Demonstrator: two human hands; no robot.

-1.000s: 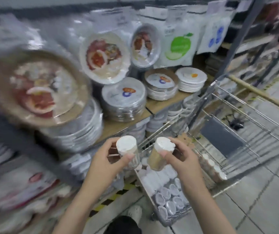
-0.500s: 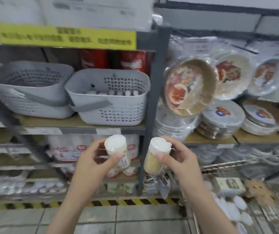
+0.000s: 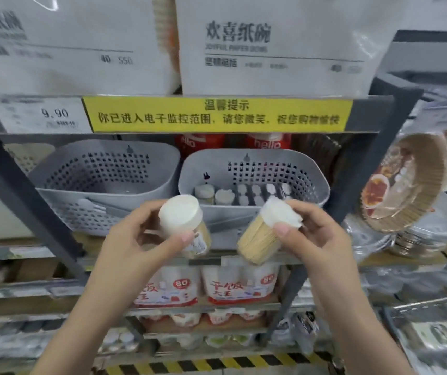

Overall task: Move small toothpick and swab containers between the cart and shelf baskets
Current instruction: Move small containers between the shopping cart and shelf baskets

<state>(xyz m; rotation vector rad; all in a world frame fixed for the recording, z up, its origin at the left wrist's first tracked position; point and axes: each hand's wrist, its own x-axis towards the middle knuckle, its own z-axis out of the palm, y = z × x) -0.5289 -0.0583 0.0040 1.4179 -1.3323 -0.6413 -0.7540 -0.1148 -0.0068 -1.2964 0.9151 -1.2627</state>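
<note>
left hand fingers curled round white-capped container, thumb on its side | right hand pinches toothpick container, tilted, cap up | both held just before right grey basket holding small containers; left grey basket beside it
</note>
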